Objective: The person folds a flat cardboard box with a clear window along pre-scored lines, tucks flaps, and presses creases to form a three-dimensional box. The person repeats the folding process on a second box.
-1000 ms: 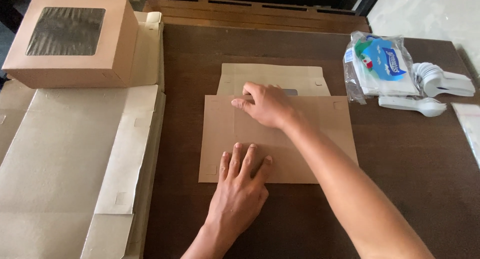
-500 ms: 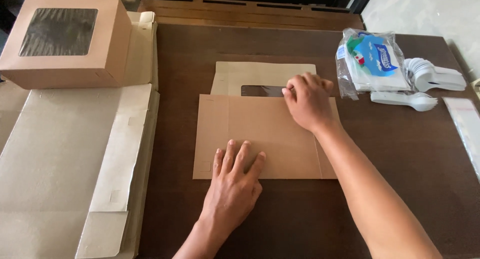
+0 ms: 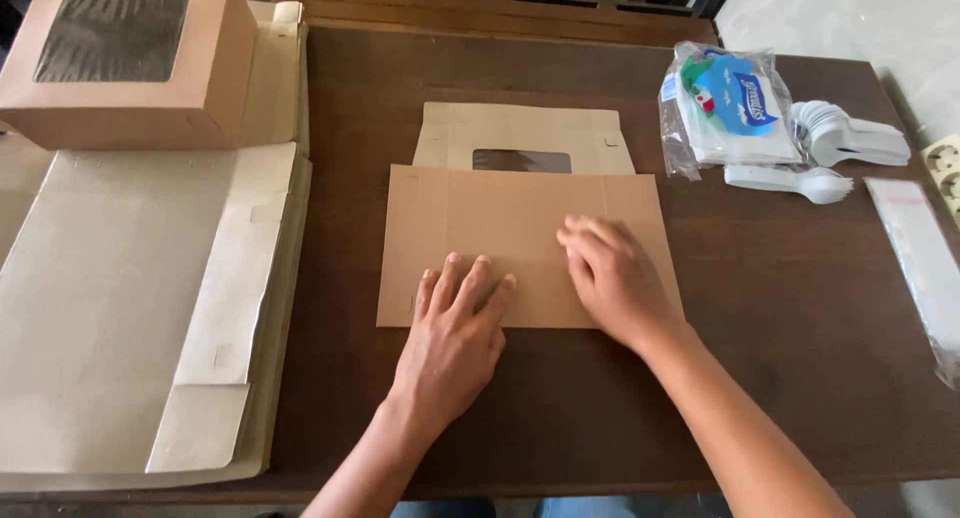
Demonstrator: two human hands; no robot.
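Observation:
A flat brown cardboard box blank (image 3: 500, 218) with a small clear window lies folded on the dark wooden table (image 3: 800, 358). My left hand (image 3: 455, 333) presses flat on its near edge, fingers spread. My right hand (image 3: 612, 278) lies palm down on the folded panel just to the right, fingers together and slightly blurred. Neither hand grips anything.
A finished brown window box (image 3: 120, 63) stands at the far left on a stack of flat box blanks (image 3: 120, 308). At the far right lie a plastic pack of tissues (image 3: 730, 103), white plastic spoons and forks (image 3: 840, 148) and a clear sleeve (image 3: 925, 268).
My right hand slid from the far fold of the blank, first rightward along it, then back toward me onto the panel's middle. My left hand stayed pressed in place.

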